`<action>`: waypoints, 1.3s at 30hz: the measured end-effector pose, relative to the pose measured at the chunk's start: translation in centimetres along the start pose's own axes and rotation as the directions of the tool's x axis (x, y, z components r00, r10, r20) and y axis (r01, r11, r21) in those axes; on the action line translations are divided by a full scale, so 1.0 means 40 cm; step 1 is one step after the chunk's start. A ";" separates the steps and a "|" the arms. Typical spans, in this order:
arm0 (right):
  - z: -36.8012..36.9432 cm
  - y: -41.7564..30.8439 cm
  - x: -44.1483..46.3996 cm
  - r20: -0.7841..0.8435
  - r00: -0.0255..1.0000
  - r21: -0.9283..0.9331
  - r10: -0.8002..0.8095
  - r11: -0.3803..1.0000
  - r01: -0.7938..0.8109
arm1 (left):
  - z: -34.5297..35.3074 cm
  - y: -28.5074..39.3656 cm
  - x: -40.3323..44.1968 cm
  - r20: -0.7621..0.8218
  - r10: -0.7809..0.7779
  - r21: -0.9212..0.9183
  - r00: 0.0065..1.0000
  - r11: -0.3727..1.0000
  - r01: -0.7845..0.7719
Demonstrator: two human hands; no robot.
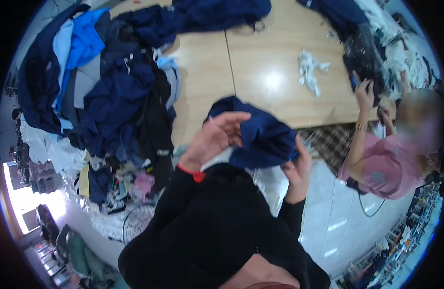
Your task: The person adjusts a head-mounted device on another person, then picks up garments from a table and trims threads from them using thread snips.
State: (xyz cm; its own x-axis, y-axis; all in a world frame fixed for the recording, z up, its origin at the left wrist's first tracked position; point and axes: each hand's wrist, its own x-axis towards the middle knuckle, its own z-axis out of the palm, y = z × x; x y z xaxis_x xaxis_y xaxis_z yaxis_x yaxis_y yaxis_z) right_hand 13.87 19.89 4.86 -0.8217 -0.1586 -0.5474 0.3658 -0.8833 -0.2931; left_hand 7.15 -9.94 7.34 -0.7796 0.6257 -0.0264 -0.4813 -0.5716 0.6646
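Note:
In front of my body a navy blue cloth garment [265, 139] is bunched up at the table's near edge. My right hand [299, 166] grips its right side, with the thumb and fingers closed on the fabric. My left hand [214, 137], a red band at its wrist, is at the garment's left side. Its palm is turned up and its fingers are stretched out against the cloth, not wrapped around it. The garment's exact kind cannot be made out from its folds.
A big heap of navy, grey and blue clothes [118, 101] covers the table's left side. White scrap cloth [308, 72] lies on the wooden table [202, 62]. To the right, a co-worker in a pink top [385, 166] handles dark clothing. A wire-guard fan [137, 221] stands at lower left.

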 end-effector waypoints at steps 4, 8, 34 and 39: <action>0.068 0.021 0.046 -0.125 0.964 -0.224 -0.235 0.953 0.204 | 0.029 -0.066 0.094 0.068 -0.074 0.389 0.995 0.920 0.042; 0.173 0.026 -0.001 0.001 0.916 -0.501 -0.402 0.792 0.349 | 0.039 -0.084 0.152 -0.028 -0.110 0.421 0.994 0.900 0.112; 0.299 0.068 -0.082 0.696 0.406 -0.685 -0.593 -0.376 0.624 | 0.241 0.062 0.035 -0.217 0.130 0.631 0.968 0.775 0.038; 0.239 0.072 -0.089 0.525 0.538 -0.730 -0.660 -0.025 0.683 | 0.212 0.055 0.031 -0.206 0.176 0.625 0.963 0.780 -0.008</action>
State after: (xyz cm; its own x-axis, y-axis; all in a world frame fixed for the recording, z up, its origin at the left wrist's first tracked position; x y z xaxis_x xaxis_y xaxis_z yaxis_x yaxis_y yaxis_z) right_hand 13.66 13.69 13.45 -0.9125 0.2660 0.3107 -0.2509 0.2360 -0.9388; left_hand 8.51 -5.93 15.09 -0.9176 0.3924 -0.0629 -0.1184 -0.1190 0.9858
